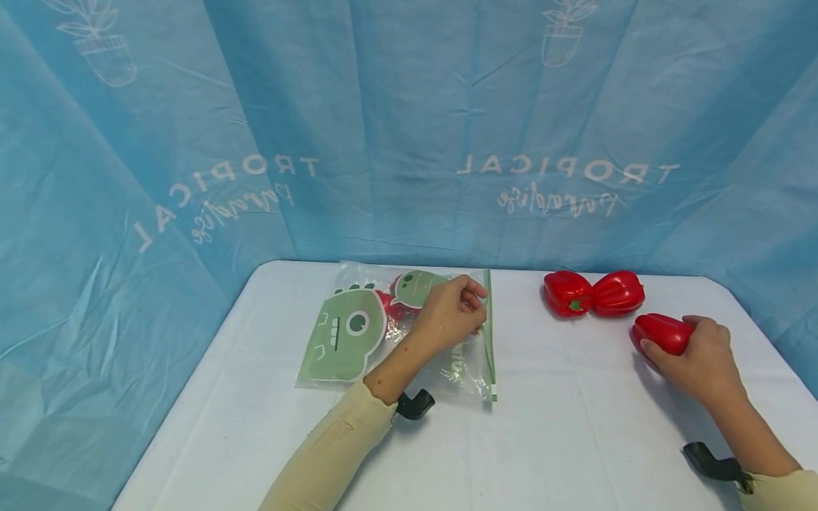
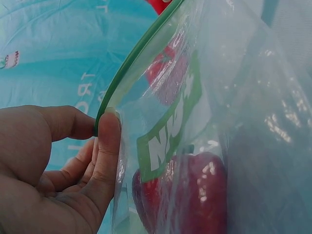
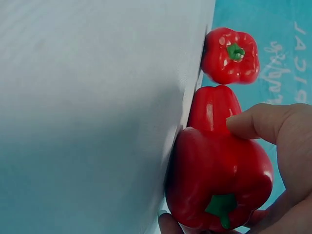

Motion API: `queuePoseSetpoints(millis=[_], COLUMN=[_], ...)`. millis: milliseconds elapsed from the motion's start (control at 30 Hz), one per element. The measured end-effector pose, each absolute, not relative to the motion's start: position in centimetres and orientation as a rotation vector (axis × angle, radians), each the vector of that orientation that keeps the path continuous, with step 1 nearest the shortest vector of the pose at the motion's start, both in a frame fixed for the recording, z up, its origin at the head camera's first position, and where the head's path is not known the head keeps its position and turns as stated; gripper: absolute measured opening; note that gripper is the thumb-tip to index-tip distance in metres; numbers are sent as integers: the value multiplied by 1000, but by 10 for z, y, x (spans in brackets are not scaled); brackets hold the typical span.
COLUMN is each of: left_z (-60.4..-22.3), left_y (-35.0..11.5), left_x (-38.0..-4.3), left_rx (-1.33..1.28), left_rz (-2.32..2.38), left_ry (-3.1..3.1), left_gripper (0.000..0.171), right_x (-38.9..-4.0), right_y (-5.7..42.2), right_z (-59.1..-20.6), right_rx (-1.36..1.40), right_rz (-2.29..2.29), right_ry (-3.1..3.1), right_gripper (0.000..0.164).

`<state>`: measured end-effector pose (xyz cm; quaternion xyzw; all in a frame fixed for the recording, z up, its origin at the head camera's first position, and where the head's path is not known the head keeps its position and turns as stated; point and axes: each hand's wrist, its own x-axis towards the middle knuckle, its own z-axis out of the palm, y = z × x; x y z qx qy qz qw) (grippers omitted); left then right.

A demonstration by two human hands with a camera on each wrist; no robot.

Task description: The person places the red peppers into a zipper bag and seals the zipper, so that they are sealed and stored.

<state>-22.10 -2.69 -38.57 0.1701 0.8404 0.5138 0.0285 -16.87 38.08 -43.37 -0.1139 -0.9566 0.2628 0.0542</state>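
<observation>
On the table lies a clear zip bag (image 1: 348,333) with green monster prints and a green zip edge (image 1: 489,333). My left hand (image 1: 447,312) pinches the bag's edge near its mouth; in the left wrist view, thumb and finger meet at the green strip (image 2: 124,68). Through the film a red bell pepper (image 2: 204,195) shows inside. At the right, my right hand (image 1: 706,362) grips another red bell pepper (image 1: 661,333), its green stem (image 3: 222,204) visible in the right wrist view. Two more red bell peppers, one with its stem forward (image 1: 567,294), the other lying sideways (image 1: 618,293), sit behind it.
A white cloth covers the table (image 1: 543,440). Blue curtain (image 1: 409,128) with mirrored lettering hangs along the back and sides. Black wrist mounts (image 1: 415,404) stick out from both sleeves.
</observation>
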Motion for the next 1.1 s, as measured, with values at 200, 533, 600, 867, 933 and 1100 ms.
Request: queuePoseSetpoints(millis=[200, 533, 600, 867, 933, 1100], left_z=[-385, -384, -384, -385, -385, -384], left_y=[-28, -28, -29, -29, -29, -29], left_x=[-222, -222, -222, -221, -221, -222], left_rx=[529, 531, 534, 536, 531, 527], left_rz=[1582, 1573, 1567, 1578, 1580, 1565], left_ry=[2593, 2593, 2600, 2587, 2583, 2593], left_gripper=[24, 22, 23, 24, 25, 27], right_x=[-169, -167, -167, -162, -160, -156], right_y=[378, 371, 367, 348, 342, 329], right_z=[-433, -426, -423, -413, -411, -408], right_rx=[-297, -170, -133, -63, -54, 5], right_rz=[808, 811, 824, 887, 896, 903], right_ry=[-2887, -2881, -2876, -2850, -2848, -2831], right_gripper=[106, 110, 110, 113, 114, 114])
